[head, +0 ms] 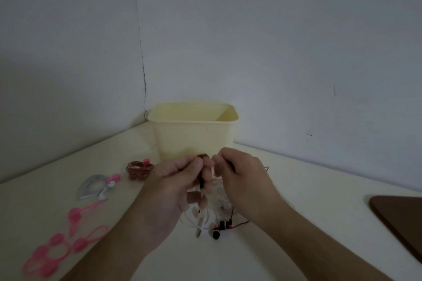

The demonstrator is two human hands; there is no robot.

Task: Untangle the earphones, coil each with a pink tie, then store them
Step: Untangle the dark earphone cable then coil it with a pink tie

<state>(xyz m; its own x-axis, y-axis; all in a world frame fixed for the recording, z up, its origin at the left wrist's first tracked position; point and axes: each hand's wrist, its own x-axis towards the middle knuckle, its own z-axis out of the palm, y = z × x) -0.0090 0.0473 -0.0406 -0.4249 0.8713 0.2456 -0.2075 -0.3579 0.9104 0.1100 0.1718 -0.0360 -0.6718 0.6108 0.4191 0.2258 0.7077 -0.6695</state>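
Far left on the pale bench (296,189) lie the loose pink ties (57,248) — a bunch of them, not used yet. Just behind them sits a gray-white earphone coil (92,186) with a pink tie on it, and next to that a brown earphone coil (138,169), also tied with pink. So two look done, but they are not in the bin yet.

In the middle, both hands are up over a small tangle. The left hand (175,180) has its fingers curled and pinches a thin dark cord (201,186) that hangs down from it. The right hand (242,169) is curled too and pinches the same tangle close by, almost touching the left hand. Under the hands, on the bench, lie white earphones (201,217) in loose loops, and black and red earphones (222,228) with a thin red cord. These two are mixed up together, so I think the untangling is about half done. Then come coiling, tying and putting all of them away.

Behind the hands stands the pale yellow bin (194,134), open on top, near the corner of the wall (274,41). Its rim is high, so things must be lifted over it. Far right is a dark brown board (402,219), well apart from the hands. There is free bench between the hands and the board, and the near bench edge is not in view.
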